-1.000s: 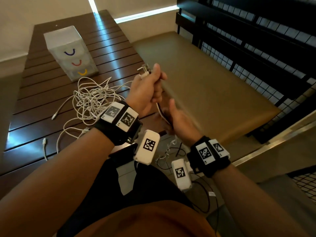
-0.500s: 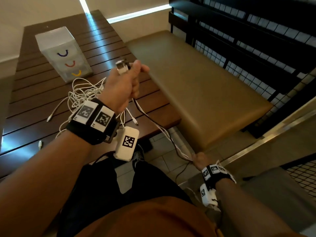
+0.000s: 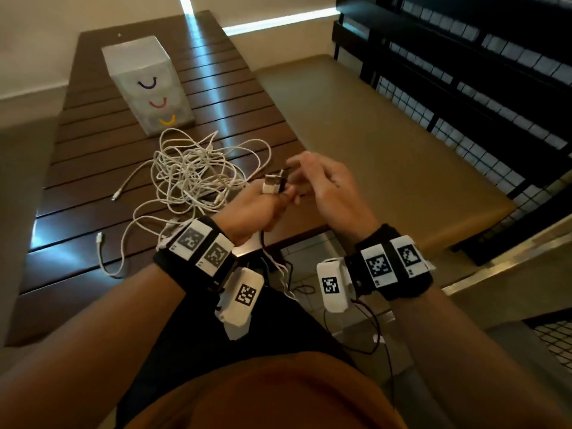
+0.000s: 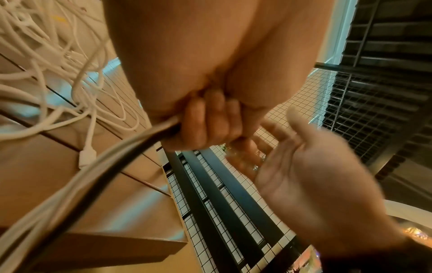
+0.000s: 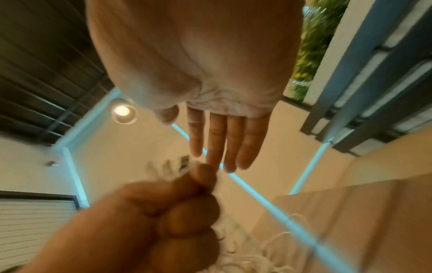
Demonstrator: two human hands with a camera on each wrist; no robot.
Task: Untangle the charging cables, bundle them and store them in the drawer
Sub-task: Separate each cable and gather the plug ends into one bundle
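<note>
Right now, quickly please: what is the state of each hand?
Left hand: closed, gripping the charging cables in its fist.
Right hand: open, fingers straight, holding nothing.

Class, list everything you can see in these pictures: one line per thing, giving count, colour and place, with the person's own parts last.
Drawer unit: one, translucent white, three curved handles (purple, red, yellow), far end of the table.
Tangled cables: one heap, white, count unclear, on the table before the drawer unit.
Held cables: white and black strands, gripped in the left fist, hanging down past the table edge.
Plug: one, white, sticking up from the left fist.
Table: one, dark brown slats.
Bench: one, tan, right of the table.
Wrist units: two, black bands with white markers.
Left hand: grips the held cables.
Right hand: fingers straight, beside the plug.
</note>
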